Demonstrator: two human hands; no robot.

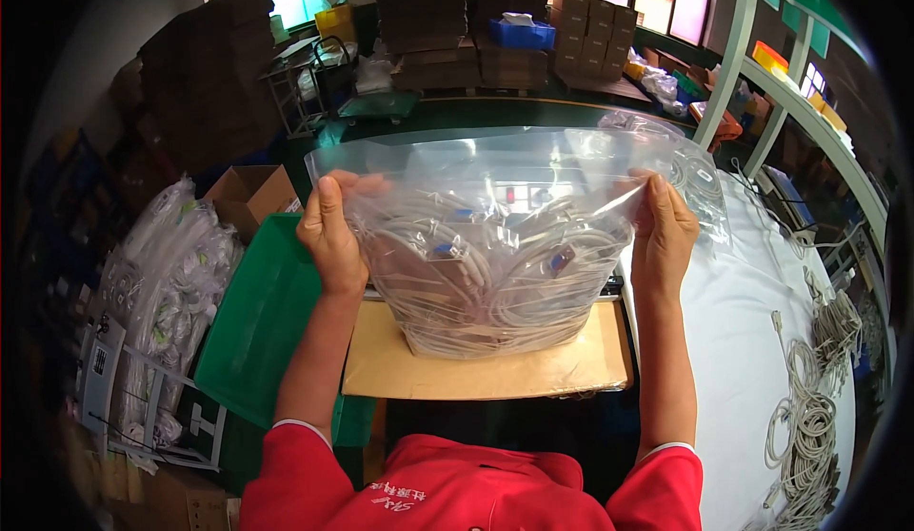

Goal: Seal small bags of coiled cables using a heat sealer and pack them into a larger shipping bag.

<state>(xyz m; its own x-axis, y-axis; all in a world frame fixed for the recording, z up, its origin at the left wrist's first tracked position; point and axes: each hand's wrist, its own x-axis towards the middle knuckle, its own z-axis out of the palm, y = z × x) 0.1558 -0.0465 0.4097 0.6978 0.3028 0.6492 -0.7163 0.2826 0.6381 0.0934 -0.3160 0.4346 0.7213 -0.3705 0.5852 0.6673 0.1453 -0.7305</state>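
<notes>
A clear plastic bag (pixel 476 283) full of coiled grey-white cables with blue connectors stands upright in front of me. Its base rests on a brown cardboard-covered surface (pixel 381 364). My left hand (pixel 335 231) pinches the bag's upper left edge between thumb and fingers. On the opposite side, my right hand (pixel 664 231) grips the upper right edge the same way. Between both hands the top of the bag is stretched wide and flat. Some of my fingertips show only blurrily through the plastic.
A white-covered table (pixel 724 340) on my right holds loose coiled cables (pixel 804 407) and another bagged bundle (pixel 700 174). To the left stand a green bin (pixel 252 312), an open cardboard box (pixel 252 193) and a heap of bagged cables (pixel 171 293). Stacked cartons (pixel 592 36) line the back.
</notes>
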